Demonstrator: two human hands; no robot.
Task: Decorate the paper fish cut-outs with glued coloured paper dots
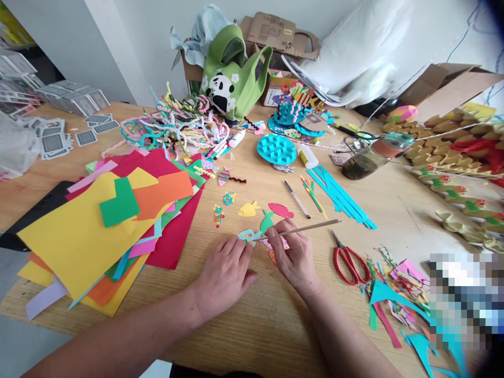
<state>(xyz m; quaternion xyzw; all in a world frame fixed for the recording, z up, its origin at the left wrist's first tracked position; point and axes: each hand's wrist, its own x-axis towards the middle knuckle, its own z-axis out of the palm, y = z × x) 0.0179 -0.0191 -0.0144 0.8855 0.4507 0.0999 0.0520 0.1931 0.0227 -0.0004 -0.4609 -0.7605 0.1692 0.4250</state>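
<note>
left hand (226,270) open, palm down on the counter (252,331), fingertips at the light blue fish (247,235). right hand (292,254) gripping a thin stick (315,227), its tip at that fish. red scissors (348,262) right of this hand; yellow fish (248,210) beyond the left hand.

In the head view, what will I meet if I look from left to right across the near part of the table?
Yellow paper sheet → left hand → right hand → red-handled scissors → coloured paper scraps.
</note>
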